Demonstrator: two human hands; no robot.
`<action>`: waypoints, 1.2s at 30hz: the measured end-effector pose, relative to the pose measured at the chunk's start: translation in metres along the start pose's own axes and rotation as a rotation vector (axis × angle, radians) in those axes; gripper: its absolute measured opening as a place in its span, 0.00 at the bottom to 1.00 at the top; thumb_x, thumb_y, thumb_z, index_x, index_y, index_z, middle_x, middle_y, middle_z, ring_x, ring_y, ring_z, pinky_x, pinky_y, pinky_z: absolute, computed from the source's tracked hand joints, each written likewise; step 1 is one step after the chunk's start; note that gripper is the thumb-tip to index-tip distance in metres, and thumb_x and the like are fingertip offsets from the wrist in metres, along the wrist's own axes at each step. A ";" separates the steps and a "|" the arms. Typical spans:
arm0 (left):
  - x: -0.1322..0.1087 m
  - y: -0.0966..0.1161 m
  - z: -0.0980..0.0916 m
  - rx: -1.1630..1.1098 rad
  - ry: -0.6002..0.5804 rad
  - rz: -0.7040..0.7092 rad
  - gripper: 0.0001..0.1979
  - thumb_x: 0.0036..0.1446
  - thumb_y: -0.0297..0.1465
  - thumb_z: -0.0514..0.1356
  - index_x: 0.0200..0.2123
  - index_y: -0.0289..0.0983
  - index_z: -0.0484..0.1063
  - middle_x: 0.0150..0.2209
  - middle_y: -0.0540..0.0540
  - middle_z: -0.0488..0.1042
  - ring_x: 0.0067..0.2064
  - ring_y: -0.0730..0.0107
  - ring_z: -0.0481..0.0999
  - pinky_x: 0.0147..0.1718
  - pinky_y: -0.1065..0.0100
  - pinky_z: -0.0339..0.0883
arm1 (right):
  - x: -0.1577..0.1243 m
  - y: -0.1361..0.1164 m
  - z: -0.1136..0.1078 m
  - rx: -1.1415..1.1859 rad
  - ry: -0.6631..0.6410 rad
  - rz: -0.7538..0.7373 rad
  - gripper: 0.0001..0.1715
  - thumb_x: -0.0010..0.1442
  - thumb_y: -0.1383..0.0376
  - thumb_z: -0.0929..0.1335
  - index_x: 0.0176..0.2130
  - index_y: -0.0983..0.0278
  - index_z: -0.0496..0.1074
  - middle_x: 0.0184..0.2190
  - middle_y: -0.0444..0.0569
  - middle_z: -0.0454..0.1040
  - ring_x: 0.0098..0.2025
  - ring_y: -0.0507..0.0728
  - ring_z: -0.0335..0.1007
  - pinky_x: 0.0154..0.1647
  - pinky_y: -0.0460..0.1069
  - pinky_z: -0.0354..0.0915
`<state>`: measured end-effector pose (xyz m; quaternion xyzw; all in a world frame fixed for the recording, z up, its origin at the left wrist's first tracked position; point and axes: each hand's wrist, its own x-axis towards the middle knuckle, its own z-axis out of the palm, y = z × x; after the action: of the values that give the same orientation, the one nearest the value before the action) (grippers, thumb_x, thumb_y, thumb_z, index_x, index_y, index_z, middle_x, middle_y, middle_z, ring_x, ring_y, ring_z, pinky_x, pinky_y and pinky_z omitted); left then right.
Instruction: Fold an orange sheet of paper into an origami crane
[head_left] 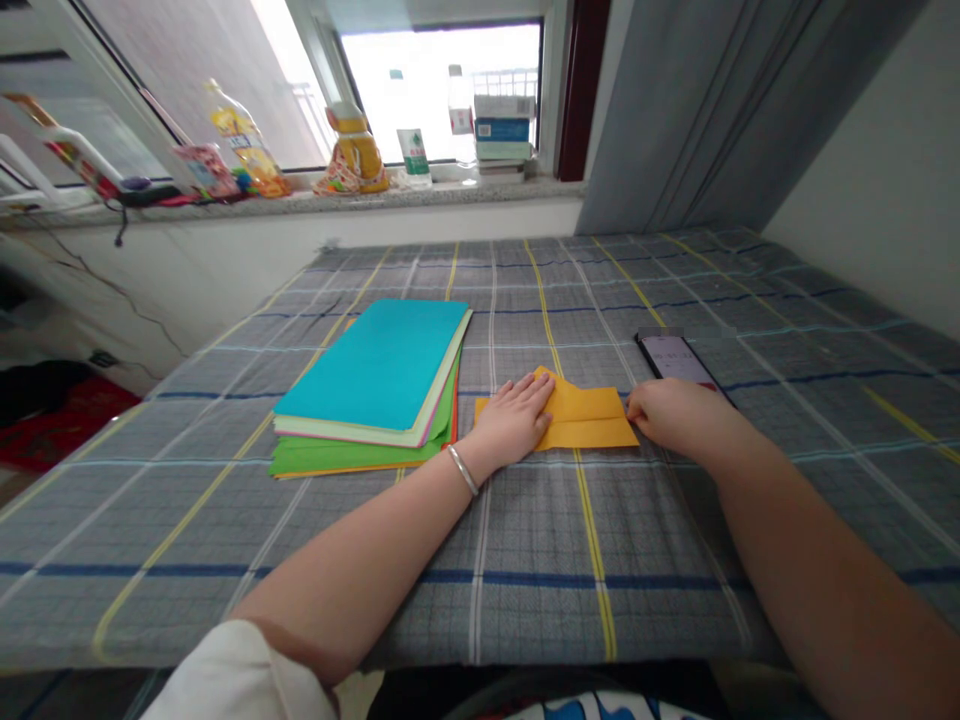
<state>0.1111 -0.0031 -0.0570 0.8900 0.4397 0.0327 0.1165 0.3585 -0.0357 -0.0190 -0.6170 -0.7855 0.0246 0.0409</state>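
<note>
A folded sheet of orange-yellow paper (589,420) lies on the plaid cloth (600,560), in front of me and a little right of centre. My left hand (514,420) rests flat on its left part, with the fingers spread and a silver bangle (463,470) on the wrist. My right hand (667,413) sits at the paper's right end, its curled fingertips at the edge. Left of the paper lies a stack of coloured paper sheets (375,370), with a teal sheet on top and green showing beneath.
A smartphone (675,358) lies on the cloth just beyond my right hand. Along the far side runs a stone windowsill (300,200) holding plastic bottles (247,140), packets and a pile of boxes (502,130). A grey curtain (697,110) hangs at the back right.
</note>
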 end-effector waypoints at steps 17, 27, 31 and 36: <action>-0.001 -0.002 -0.003 0.001 0.090 -0.014 0.30 0.66 0.40 0.47 0.68 0.36 0.48 0.69 0.43 0.48 0.70 0.62 0.48 0.66 0.59 0.45 | 0.030 -0.045 0.037 0.293 0.113 -0.233 0.07 0.58 0.64 0.68 0.38 0.61 0.75 0.31 0.46 0.72 0.35 0.54 0.68 0.40 0.49 0.63; -0.012 -0.019 -0.029 0.058 0.008 -0.111 0.37 0.60 0.42 0.57 0.68 0.42 0.47 0.69 0.42 0.49 0.69 0.50 0.49 0.64 0.46 0.47 | 0.032 -0.039 0.036 0.357 0.060 -0.122 0.13 0.55 0.59 0.70 0.41 0.60 0.76 0.27 0.43 0.72 0.29 0.52 0.66 0.29 0.47 0.57; -0.018 -0.027 -0.036 0.092 -0.017 -0.119 0.35 0.60 0.41 0.58 0.67 0.44 0.50 0.69 0.44 0.52 0.69 0.49 0.49 0.64 0.46 0.46 | 0.031 -0.039 0.034 0.374 0.033 -0.097 0.14 0.55 0.59 0.70 0.42 0.60 0.75 0.27 0.43 0.72 0.28 0.52 0.65 0.29 0.47 0.56; -0.021 -0.038 -0.038 0.141 -0.033 -0.140 0.34 0.59 0.43 0.59 0.66 0.46 0.53 0.69 0.44 0.52 0.69 0.42 0.43 0.64 0.44 0.43 | 0.030 -0.035 0.032 0.401 -0.003 -0.058 0.16 0.54 0.59 0.71 0.44 0.60 0.75 0.27 0.42 0.72 0.28 0.52 0.65 0.28 0.47 0.55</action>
<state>0.0623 0.0096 -0.0278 0.8636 0.4998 -0.0212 0.0628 0.3145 -0.0142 -0.0463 -0.5736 -0.7823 0.1802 0.1626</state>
